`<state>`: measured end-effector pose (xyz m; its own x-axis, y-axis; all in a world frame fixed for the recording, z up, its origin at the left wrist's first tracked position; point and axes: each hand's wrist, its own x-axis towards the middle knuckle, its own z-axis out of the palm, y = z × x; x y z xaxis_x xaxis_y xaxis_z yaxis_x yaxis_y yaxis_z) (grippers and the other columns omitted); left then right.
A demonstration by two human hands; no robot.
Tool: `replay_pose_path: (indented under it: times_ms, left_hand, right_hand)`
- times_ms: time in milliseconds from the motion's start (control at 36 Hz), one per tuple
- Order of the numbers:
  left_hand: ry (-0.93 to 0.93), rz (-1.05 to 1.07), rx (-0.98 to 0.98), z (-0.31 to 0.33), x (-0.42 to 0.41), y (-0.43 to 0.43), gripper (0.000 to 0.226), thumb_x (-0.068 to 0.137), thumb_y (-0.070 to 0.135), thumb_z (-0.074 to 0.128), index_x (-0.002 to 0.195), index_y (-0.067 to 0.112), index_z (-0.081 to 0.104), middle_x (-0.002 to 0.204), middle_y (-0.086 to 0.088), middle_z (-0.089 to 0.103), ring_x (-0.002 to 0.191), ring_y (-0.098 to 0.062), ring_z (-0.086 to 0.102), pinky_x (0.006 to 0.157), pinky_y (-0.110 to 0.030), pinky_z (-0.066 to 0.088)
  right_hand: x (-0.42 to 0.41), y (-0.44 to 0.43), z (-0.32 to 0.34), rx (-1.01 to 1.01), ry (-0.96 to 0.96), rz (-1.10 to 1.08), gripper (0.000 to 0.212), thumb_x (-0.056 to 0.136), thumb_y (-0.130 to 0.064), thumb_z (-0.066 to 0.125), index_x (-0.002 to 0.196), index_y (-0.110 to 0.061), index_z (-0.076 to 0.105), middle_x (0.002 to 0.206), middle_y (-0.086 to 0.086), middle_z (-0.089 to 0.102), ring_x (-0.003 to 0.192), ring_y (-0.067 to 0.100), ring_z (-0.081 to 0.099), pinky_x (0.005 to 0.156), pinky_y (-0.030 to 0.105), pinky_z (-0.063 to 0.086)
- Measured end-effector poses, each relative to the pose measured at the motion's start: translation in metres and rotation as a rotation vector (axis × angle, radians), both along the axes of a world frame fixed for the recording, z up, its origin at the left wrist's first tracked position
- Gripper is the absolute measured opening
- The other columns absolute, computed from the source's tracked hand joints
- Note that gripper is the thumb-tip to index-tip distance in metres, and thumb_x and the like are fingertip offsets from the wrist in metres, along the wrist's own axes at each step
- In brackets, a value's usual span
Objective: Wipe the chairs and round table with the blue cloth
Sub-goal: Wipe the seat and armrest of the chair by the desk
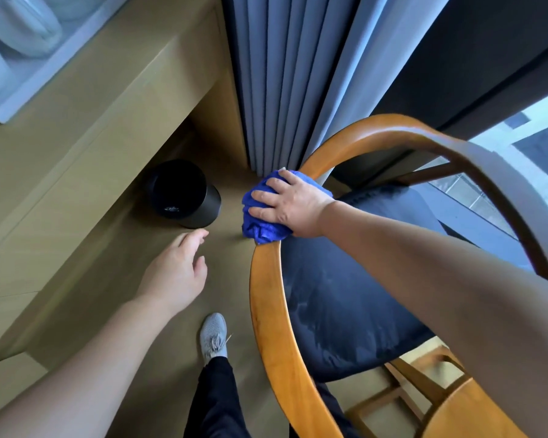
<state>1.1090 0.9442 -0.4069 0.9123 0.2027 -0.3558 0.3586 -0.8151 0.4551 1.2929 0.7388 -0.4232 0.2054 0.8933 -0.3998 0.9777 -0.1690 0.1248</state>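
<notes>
A wooden chair point(266, 311) with a curved orange-brown rail and a dark blue padded seat point(345, 305) fills the right half of the view. The bunched blue cloth point(258, 227) lies over the left bend of the rail. My right hand point(290, 203) covers the cloth from above, its fingers curled over it against the rail. To the left, my left hand point(179, 271) hangs in the air above the floor, fingers relaxed and holding nothing. The round table is not in view.
A black round bin point(187, 192) stands on the floor under a light wooden desk point(76, 147). Grey-blue curtains point(282, 74) hang behind the chair, a window to the right. My grey shoe point(214, 338) is beside the chair.
</notes>
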Motion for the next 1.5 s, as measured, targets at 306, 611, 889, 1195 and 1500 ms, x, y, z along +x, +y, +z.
replay_pose_path:
  times_ms: [306, 611, 889, 1195, 1500]
  left_hand:
    - [-0.004, -0.032, 0.023, 0.015, 0.04, -0.026, 0.045, 0.091, 0.012, 0.053, 0.134, 0.019, 0.045, 0.131, 0.001, 0.052, 0.11, -0.018, 0.055, 0.08, -0.032, 0.049]
    - [0.009, -0.077, 0.052, 0.019, 0.076, -0.056, 0.045, 0.092, 0.019, 0.054, 0.136, 0.021, 0.044, 0.138, 0.002, 0.048, 0.113, -0.016, 0.055, 0.079, -0.029, 0.05]
    - [0.038, -0.101, 0.085, 0.026, 0.105, -0.08, 0.045, 0.093, 0.023, 0.053, 0.137, 0.025, 0.043, 0.141, 0.003, 0.045, 0.12, -0.018, 0.052, 0.087, -0.036, 0.053]
    - [0.058, -0.103, 0.075, 0.039, 0.113, -0.099, 0.044, 0.094, 0.02, 0.052, 0.137, 0.024, 0.043, 0.139, 0.004, 0.046, 0.117, -0.015, 0.052, 0.085, -0.035, 0.053]
    - [0.031, -0.127, 0.073, 0.047, 0.13, -0.123, 0.042, 0.094, 0.02, 0.051, 0.136, 0.023, 0.045, 0.136, 0.004, 0.048, 0.117, -0.015, 0.052, 0.087, -0.037, 0.053]
  right_hand:
    - [0.033, -0.01, 0.003, 0.082, -0.027, -0.077, 0.078, 0.081, -0.037, 0.066, 0.148, -0.029, 0.027, 0.152, 0.005, 0.031, 0.129, 0.036, 0.038, 0.108, 0.054, 0.028]
    - [0.079, -0.039, 0.011, 0.32, -0.051, -0.234, 0.071, 0.067, -0.054, 0.071, 0.131, -0.03, 0.051, 0.131, 0.004, 0.055, 0.098, 0.034, 0.058, 0.084, 0.045, 0.047]
    - [0.106, -0.074, 0.023, 0.481, 0.006, -0.396, 0.078, 0.069, -0.061, 0.064, 0.137, -0.026, 0.048, 0.136, 0.007, 0.052, 0.109, 0.037, 0.056, 0.086, 0.045, 0.044]
    - [0.129, -0.118, 0.022, 0.519, 0.087, -0.649, 0.095, 0.064, -0.066, 0.066, 0.146, -0.027, 0.035, 0.147, 0.005, 0.04, 0.126, 0.035, 0.044, 0.101, 0.051, 0.036]
    - [0.14, -0.176, -0.001, 0.634, 0.005, -0.882, 0.094, 0.063, -0.056, 0.071, 0.144, -0.02, 0.04, 0.144, 0.01, 0.043, 0.122, 0.037, 0.047, 0.098, 0.051, 0.04]
